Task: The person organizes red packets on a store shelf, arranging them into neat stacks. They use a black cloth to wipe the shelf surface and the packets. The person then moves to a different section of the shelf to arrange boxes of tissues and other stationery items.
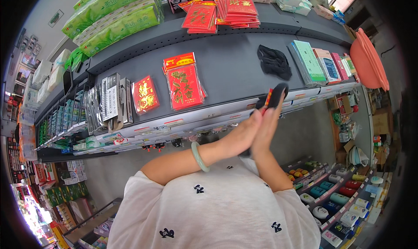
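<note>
My left hand (242, 131), with a pale green bangle (200, 156) on that arm, presses against my right hand (266, 129) near the shelf's front edge. Between them a thin red packet (269, 98) is seen edge-on. Black cloth (280, 91) shows around the packet and along the right fingers; how it is wrapped is hidden. A second crumpled black cloth (274, 62) lies on the grey shelf (228, 61) beyond my hands. To the left lie a stack of red envelopes (184, 82) with gold print and a smaller red envelope pack (145, 94).
Green tissue packs (120, 31) and more red envelope packs (236, 5) sit on the upper tier (277, 18). Boxed pens (111, 95) stand at the left. Notebooks (307, 62), a boxed calculator (328, 66) and pink plastic basins (367, 61) are at the right. Bottled goods (339, 198) fill a low shelf behind.
</note>
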`<state>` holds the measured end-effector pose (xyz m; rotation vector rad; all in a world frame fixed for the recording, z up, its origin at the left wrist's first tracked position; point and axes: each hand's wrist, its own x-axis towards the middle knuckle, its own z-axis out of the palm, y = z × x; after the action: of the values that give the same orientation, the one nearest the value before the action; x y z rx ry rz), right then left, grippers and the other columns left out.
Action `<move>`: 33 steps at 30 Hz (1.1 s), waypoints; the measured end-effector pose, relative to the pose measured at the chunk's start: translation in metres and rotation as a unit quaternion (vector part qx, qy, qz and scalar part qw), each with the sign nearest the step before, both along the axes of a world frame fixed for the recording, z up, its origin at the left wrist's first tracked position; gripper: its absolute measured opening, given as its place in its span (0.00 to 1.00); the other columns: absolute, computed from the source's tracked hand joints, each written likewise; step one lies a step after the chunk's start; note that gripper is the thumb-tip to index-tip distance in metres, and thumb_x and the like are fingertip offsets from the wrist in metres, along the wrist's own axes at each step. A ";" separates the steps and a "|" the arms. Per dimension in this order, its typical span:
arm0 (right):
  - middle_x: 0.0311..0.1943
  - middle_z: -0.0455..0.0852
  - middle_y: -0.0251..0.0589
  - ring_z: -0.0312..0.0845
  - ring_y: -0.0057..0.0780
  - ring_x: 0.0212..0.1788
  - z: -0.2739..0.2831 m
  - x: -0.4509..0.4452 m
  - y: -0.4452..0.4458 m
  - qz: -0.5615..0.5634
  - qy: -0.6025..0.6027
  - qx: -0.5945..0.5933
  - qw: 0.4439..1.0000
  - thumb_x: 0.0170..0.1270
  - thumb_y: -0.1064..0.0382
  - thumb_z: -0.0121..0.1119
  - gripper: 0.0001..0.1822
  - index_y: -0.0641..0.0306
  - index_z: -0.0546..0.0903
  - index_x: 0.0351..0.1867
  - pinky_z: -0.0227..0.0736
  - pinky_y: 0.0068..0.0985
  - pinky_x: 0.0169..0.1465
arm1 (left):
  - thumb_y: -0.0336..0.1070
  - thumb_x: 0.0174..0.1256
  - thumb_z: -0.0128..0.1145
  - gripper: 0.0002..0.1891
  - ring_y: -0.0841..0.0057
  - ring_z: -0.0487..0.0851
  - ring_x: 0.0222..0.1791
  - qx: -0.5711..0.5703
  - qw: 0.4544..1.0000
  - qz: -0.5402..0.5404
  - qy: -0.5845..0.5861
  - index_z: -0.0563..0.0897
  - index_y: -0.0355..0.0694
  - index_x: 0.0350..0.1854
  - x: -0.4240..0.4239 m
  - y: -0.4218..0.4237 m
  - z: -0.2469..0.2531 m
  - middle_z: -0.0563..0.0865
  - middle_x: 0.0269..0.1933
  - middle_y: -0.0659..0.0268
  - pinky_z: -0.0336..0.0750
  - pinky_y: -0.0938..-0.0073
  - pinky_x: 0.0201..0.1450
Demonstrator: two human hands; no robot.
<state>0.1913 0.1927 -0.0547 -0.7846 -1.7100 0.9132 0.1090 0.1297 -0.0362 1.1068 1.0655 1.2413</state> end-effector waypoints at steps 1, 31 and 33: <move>0.71 0.61 0.56 0.53 0.42 0.75 0.019 0.000 0.011 -0.012 0.017 -0.021 1.000 0.78 0.53 0.35 0.29 0.75 0.59 0.71 0.45 0.33 0.74 | 0.63 0.77 0.25 0.38 0.68 0.63 0.71 0.039 0.999 0.029 0.002 0.55 0.33 0.75 0.009 -0.006 0.005 0.66 0.71 0.54 0.56 0.71 0.73; 0.40 0.84 0.51 0.80 0.45 0.38 0.036 0.046 -0.005 0.185 0.436 -0.240 0.847 0.76 0.45 0.38 0.24 0.63 0.79 0.42 0.76 0.37 0.42 | 0.51 0.80 0.31 0.27 0.59 0.72 0.67 -0.073 0.822 0.002 -0.564 0.57 0.47 0.75 -0.023 0.008 0.002 0.69 0.70 0.52 0.70 0.54 0.67; 0.49 0.81 0.50 0.77 0.46 0.50 0.010 0.041 -0.018 0.131 0.131 -0.055 0.981 0.73 0.51 0.44 0.20 0.64 0.79 0.50 0.70 0.41 0.53 | 0.53 0.80 0.30 0.27 0.60 0.72 0.66 -0.075 0.822 0.015 -0.564 0.60 0.48 0.74 -0.019 0.010 0.004 0.70 0.69 0.55 0.67 0.54 0.69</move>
<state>0.2319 0.1750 -0.0445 -0.4894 -1.5605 1.2429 0.0900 0.1393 -0.0326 0.0886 0.2323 1.4729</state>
